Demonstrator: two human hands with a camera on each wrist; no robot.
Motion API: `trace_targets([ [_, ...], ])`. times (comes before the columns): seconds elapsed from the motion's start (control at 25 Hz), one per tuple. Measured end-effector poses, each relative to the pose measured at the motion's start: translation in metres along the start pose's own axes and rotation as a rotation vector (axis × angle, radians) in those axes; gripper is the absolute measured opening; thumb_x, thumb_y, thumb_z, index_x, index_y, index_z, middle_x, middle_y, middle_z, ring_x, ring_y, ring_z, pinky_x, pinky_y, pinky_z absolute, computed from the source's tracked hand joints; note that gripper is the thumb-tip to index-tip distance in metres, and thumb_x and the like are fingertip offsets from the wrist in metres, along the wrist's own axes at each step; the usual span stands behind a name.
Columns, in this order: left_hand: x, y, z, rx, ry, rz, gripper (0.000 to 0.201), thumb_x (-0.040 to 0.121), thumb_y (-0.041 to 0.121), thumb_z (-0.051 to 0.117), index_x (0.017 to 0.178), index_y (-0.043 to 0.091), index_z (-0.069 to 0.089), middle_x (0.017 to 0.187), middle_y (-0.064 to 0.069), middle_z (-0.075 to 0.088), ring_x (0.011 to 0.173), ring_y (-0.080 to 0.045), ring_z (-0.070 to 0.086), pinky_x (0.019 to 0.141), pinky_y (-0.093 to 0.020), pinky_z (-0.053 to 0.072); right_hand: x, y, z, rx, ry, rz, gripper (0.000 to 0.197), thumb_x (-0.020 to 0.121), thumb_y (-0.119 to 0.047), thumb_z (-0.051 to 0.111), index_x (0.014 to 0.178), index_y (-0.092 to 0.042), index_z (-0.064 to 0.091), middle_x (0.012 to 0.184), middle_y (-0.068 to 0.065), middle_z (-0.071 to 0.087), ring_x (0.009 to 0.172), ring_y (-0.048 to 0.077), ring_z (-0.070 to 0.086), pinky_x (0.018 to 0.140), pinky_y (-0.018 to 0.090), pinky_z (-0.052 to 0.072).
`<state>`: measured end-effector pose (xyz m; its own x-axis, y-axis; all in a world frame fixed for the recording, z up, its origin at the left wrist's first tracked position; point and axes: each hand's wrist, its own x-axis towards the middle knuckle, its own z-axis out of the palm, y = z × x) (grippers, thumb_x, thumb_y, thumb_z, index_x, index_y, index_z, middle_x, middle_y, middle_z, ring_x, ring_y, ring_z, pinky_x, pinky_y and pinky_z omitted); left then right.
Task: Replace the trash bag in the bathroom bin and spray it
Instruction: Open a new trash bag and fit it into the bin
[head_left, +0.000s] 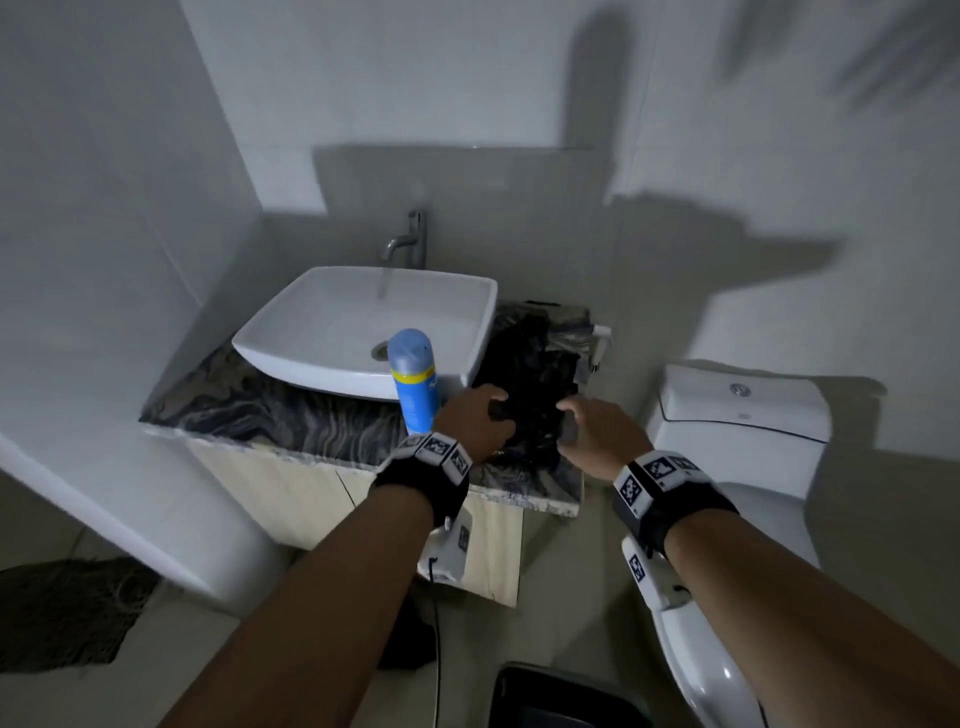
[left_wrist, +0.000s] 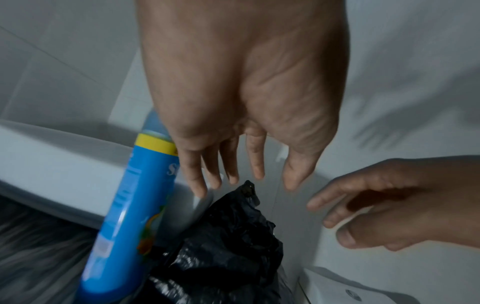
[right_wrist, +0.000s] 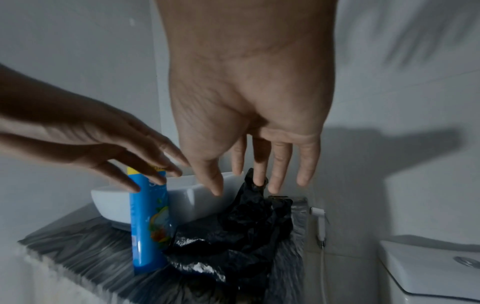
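Note:
A crumpled black trash bag (head_left: 530, 374) lies on the marbled counter (head_left: 249, 410), right of the basin. A blue spray can (head_left: 414, 382) with a yellow band stands upright just left of it. Both hands hover over the near end of the bag with fingers spread. My left hand (head_left: 475, 421) is beside the can, fingers straight above the bag (left_wrist: 228, 236) in the left wrist view. My right hand (head_left: 592, 431) reaches in from the right, and its fingertips (right_wrist: 259, 183) are just over the bag's top (right_wrist: 233, 226). Neither hand holds anything. A dark bin rim (head_left: 561, 696) shows at the bottom edge.
A white basin (head_left: 363, 322) with a metal tap (head_left: 410, 239) sits on the counter's left part. A white toilet cistern (head_left: 743, 410) stands to the right, with a hand sprayer (right_wrist: 320, 222) on the wall between. Tiled walls close in left and behind.

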<state>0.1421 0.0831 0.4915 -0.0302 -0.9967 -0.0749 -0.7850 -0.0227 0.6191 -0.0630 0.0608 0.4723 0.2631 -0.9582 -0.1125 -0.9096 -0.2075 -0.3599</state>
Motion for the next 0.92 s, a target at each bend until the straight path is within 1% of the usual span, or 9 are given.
trace_targets([
  [0.2,0.087,-0.03,0.034,0.153,-0.116,0.015,0.08,0.075,0.034,0.078,0.145,0.017,0.043,0.146,-0.014,0.043,0.136,-0.033,0.042,0.11,-0.04,0.039,0.084,0.0,0.034,0.063,-0.033,0.087,0.075,0.088,-0.036,0.06,0.153,-0.029,0.021,0.15,0.012,0.033,0.128,0.035,0.048,0.098,0.049,0.048],
  [0.36,0.112,-0.07,0.077,0.271,-0.241,-0.033,0.085,0.072,0.043,0.078,0.146,0.024,0.039,0.152,-0.013,0.032,0.138,-0.039,0.033,0.107,-0.053,0.04,0.128,0.011,0.067,0.152,-0.059,0.201,0.084,0.092,-0.03,0.058,0.157,-0.03,0.006,0.155,0.014,0.024,0.129,0.039,0.047,0.098,0.048,0.048],
  [0.44,0.115,-0.082,0.089,0.29,-0.198,0.001,0.071,0.081,0.036,0.071,0.143,0.024,0.039,0.145,-0.011,0.041,0.132,-0.038,0.042,0.101,-0.053,0.044,0.139,0.018,0.079,0.264,0.001,0.171,0.084,0.088,-0.028,0.061,0.156,-0.026,0.013,0.148,0.013,0.038,0.128,0.035,0.048,0.098,0.046,0.048],
  [0.52,0.118,-0.09,0.091,0.191,-0.127,0.036,0.055,0.085,0.024,0.062,0.137,0.021,0.045,0.132,-0.011,0.055,0.12,-0.036,0.054,0.095,-0.049,0.05,0.145,0.026,0.087,0.319,0.104,0.16,0.068,0.085,-0.022,0.063,0.146,-0.02,0.034,0.133,0.013,0.054,0.119,0.032,0.056,0.092,0.042,0.051],
  [0.6,0.122,-0.088,0.086,0.057,-0.064,0.039,0.038,0.086,0.017,0.057,0.124,0.015,0.057,0.118,-0.013,0.064,0.11,-0.034,0.061,0.09,-0.042,0.052,0.143,0.028,0.082,0.317,0.195,0.176,0.033,0.087,-0.015,0.063,0.119,-0.008,0.058,0.109,0.015,0.065,0.099,0.032,0.062,0.079,0.038,0.051],
  [0.68,0.126,-0.078,0.076,0.007,-0.002,0.07,0.023,0.085,0.017,0.057,0.106,0.011,0.065,0.104,-0.016,0.066,0.1,-0.034,0.063,0.081,-0.035,0.051,0.139,0.025,0.064,0.374,0.274,0.176,0.008,0.087,-0.013,0.061,0.089,-0.005,0.061,0.084,0.013,0.065,0.077,0.03,0.06,0.065,0.031,0.042],
  [0.72,0.126,-0.068,0.069,-0.012,0.013,0.095,0.018,0.084,0.019,0.059,0.099,0.011,0.065,0.098,-0.016,0.066,0.096,-0.034,0.063,0.077,-0.033,0.048,0.136,0.026,0.052,0.41,0.32,0.157,0.01,0.087,-0.013,0.061,0.084,-0.004,0.06,0.079,0.012,0.065,0.071,0.029,0.058,0.061,0.028,0.039],
  [0.8,0.122,-0.045,0.053,-0.097,0.036,0.117,0.018,0.079,0.028,0.062,0.093,0.017,0.062,0.092,-0.01,0.066,0.091,-0.029,0.065,0.076,-0.033,0.05,0.132,0.029,0.026,0.439,0.391,0.089,0.013,0.087,-0.015,0.062,0.084,-0.003,0.059,0.076,0.01,0.062,0.069,0.027,0.056,0.054,0.021,0.032],
  [0.92,0.108,-0.003,0.027,-0.26,0.198,0.116,0.033,0.076,0.039,0.063,0.103,0.024,0.053,0.099,-0.001,0.063,0.09,-0.021,0.063,0.081,-0.039,0.053,0.11,0.035,-0.023,0.387,0.441,-0.076,0.016,0.088,-0.016,0.06,0.103,-0.01,0.059,0.093,0.005,0.06,0.088,0.023,0.056,0.072,0.021,0.035],
])
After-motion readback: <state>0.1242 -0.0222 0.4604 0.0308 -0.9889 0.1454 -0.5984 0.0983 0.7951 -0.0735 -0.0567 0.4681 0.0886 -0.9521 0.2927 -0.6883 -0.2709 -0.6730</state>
